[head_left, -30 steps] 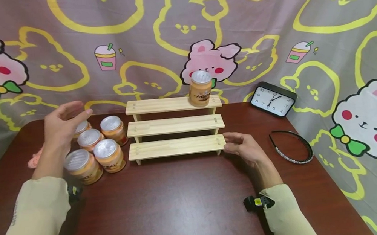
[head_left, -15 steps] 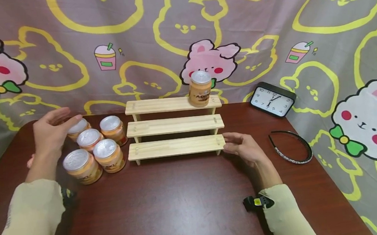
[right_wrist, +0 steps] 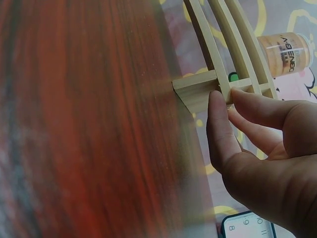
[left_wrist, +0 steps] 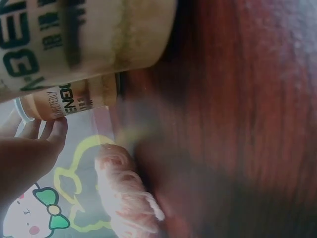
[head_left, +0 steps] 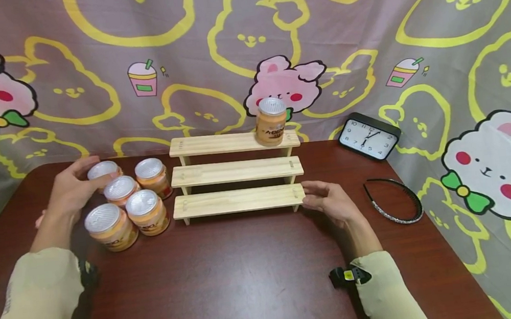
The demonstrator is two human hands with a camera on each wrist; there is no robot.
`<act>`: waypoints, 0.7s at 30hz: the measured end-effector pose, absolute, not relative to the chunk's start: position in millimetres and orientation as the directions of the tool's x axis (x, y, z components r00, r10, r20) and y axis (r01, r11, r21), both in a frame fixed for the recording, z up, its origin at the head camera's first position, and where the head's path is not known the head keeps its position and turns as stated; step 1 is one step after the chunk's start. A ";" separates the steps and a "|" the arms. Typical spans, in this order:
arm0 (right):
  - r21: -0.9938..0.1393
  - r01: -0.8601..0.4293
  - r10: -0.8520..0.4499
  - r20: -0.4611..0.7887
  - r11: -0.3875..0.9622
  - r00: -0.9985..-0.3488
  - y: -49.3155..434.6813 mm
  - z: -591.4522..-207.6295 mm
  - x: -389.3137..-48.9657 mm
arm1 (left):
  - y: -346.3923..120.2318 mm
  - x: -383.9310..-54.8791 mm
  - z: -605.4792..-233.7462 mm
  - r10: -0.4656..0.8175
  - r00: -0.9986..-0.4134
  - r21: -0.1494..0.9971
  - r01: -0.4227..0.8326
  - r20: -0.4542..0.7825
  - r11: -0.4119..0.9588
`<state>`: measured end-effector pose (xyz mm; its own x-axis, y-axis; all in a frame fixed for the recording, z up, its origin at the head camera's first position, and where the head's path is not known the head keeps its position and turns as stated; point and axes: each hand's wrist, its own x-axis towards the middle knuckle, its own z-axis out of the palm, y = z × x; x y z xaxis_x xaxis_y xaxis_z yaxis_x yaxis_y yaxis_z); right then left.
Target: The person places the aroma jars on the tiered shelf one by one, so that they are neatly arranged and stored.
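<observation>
In the head view my left hand (head_left: 71,190) reaches round the rear-left jar (head_left: 103,170), its thumb across the front and its fingers behind. The left wrist view shows those fingers touching the jar (left_wrist: 81,96). Several more orange jars with ribbed silver lids stand close by, among them a front jar (head_left: 111,227) and a right one (head_left: 153,178). My right hand (head_left: 332,202) pinches the right end of the lowest plank of a three-step wooden rack (head_left: 238,200); the right wrist view shows its fingertips at that plank's end. One jar (head_left: 271,122) stands upright on the top step.
A black desk clock (head_left: 369,137) and a glittery headband (head_left: 395,201) lie to the right on the brown table (head_left: 230,285). A pink yarn-like bundle (left_wrist: 126,193) is left of the jars. A patterned cloth (head_left: 207,46) hangs behind the table.
My left hand moves left, then lowers from above the jars to the rear-left one and takes hold of it. My right hand stays at the rack's end.
</observation>
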<state>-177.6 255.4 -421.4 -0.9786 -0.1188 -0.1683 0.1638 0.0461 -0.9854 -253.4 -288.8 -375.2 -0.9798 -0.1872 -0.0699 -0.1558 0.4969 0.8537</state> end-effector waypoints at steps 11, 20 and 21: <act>-0.984 0.170 -0.116 -0.176 0.057 -0.978 254.9 -420.3 -176.8 | -291.1 -255.2 -378.8 -0.219 -0.967 0.846 -0.224 -0.131 0.484; -0.985 0.162 -0.119 -0.168 0.059 -0.979 254.8 -419.9 -177.4 | -296.1 -255.9 -380.8 -0.200 -0.977 0.819 -0.169 -0.068 0.548; -0.985 0.161 -0.119 -0.167 0.057 -0.979 254.7 -419.7 -177.4 | -296.4 -256.5 -381.1 -0.200 -0.978 0.817 -0.163 -0.060 0.553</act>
